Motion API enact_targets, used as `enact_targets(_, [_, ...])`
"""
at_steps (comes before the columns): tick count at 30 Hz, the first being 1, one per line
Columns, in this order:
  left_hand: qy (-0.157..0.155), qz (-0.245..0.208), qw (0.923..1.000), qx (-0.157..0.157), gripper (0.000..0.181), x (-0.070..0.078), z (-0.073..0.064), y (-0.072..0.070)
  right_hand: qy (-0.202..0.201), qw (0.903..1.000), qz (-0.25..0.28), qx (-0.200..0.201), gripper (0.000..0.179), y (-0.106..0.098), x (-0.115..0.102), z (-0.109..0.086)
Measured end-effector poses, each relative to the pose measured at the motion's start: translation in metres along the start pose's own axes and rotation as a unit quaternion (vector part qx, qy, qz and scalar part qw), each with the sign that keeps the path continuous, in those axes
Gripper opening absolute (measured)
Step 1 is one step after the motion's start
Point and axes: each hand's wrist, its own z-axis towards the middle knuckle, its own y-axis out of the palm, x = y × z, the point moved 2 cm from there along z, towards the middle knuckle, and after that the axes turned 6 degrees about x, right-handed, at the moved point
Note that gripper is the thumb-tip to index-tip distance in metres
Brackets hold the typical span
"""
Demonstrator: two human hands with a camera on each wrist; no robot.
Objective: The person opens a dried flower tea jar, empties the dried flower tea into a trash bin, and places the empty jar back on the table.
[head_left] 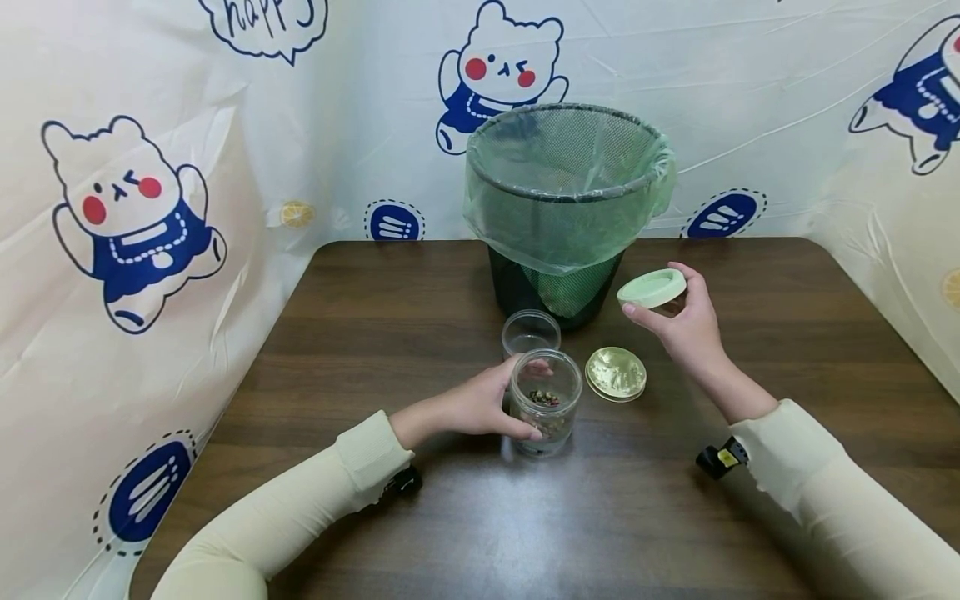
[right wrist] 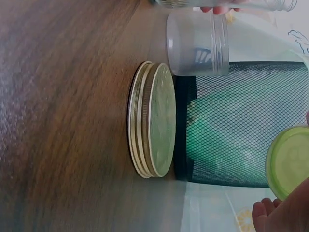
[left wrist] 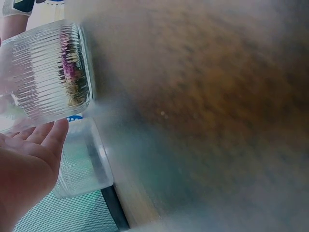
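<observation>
My left hand grips a clear ribbed jar from its left side, thumb in front and fingers behind. The jar has no lid on, and dried plant bits in dark, pink and tan tones lie at its bottom. In my right hand is a pale green round lid, pinched at its edge and raised over the table. Between the hands lies a gold metal lid; the right wrist view shows its stacked rims. Behind the held jar stands a second clear jar, also lidless.
A black mesh bin with a green bag over its rim stands at the table's back, right behind the second jar. The brown wooden table ends at a printed curtain.
</observation>
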Motion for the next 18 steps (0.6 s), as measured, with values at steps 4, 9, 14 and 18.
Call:
enact_targets(4, [-0.001, 0.001, 1.0, 0.0, 0.081, 0.0, 0.0, 0.0, 0.01, 0.9999, -0.004, -0.005, 0.086, 0.0, 0.002, 0.003])
enact_targets(9, [0.0, -0.004, 1.0, 0.001, 0.081, 0.0, 0.0, 0.0, 0.024, 0.9996, -0.011, -0.012, 0.09, -0.001, 0.006, 0.006])
enact_targets(14, [0.001, -0.008, 1.0, -0.002, 0.082, 0.0, 0.0, 0.0, 0.035, 0.9985, -0.036, -0.018, 0.093, -0.002, 0.011, 0.009])
enact_targets(18, [0.002, -0.007, 1.0, -0.002, 0.081, 0.0, 0.0, 0.0, 0.045, 0.997, -0.054, -0.032, 0.095, 0.001, 0.018, 0.011])
